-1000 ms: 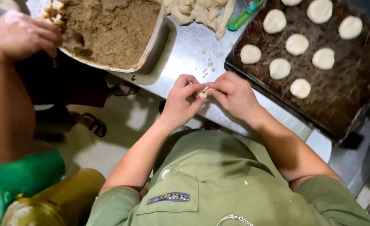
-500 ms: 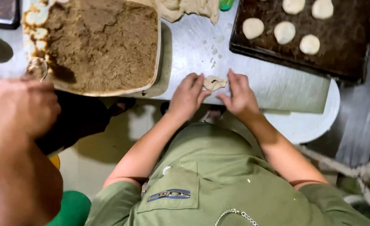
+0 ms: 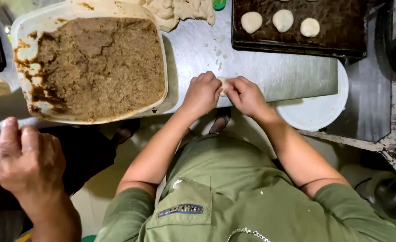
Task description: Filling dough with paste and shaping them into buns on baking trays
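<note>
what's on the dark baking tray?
Three round pale dough balls sit in a row on the dark baking tray. Its far part runs out of frame, so more cannot be ruled out.

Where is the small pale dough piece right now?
In the head view, the small pale dough piece is pinched between the left hand and right hand, over the metal table's near edge, centre frame.

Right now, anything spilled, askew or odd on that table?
Minor mess only. Small dough scraps lie scattered on the metal table above both hands, which pinch a dough piece. Brown filling is smeared up the left wall of the tub. The tray sits square.
</note>
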